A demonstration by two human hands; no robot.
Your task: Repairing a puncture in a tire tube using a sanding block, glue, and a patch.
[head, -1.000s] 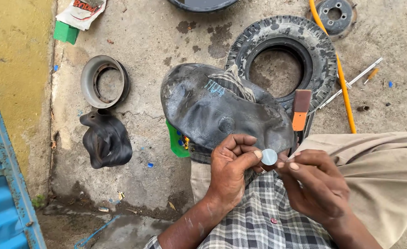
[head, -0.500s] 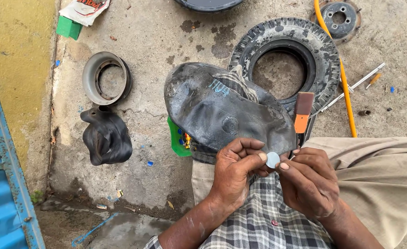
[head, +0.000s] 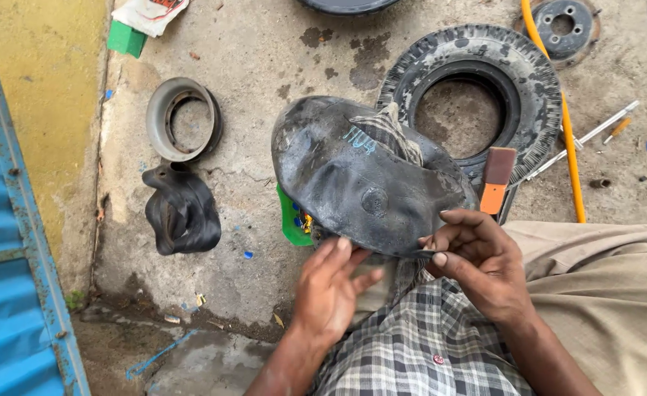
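Left hand (head: 332,284) has let go of the small grey disc it was pinching a moment ago; fingers now spread loosely under the floppy black rubber inner tube (head: 364,183) on the knee. Right hand (head: 477,260) pinches the tube's near edge, disc gone from sight. Beyond lies the small treaded black tyre (head: 539,81).

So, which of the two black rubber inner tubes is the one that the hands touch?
The large inner tube in front of the person: both the left hand and the right hand touch its near edge. The small crumpled tube lies alone on the ground.
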